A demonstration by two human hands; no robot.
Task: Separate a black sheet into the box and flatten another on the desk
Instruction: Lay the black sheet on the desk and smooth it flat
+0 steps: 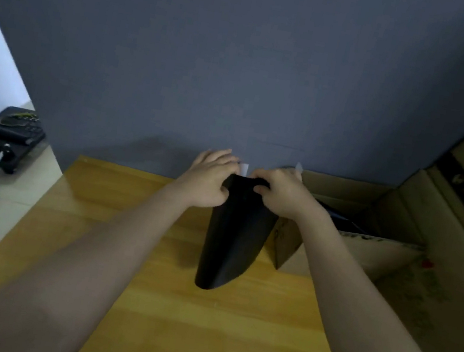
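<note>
I see both of my bare forearms stretched forward from the bottom corners of the view, converging toward the middle. My left hand (208, 181) sits palm-down with its knuckles up, fingers curled under and pinched shut on the top edge of the limp black sheet (234, 234), which hangs down between my wrists. My right hand (278, 191) is just beside it, almost touching, fingers (260, 180) folded over the same top edge and clamped on it. Both wrists are roughly level, the elbows well apart.
</note>
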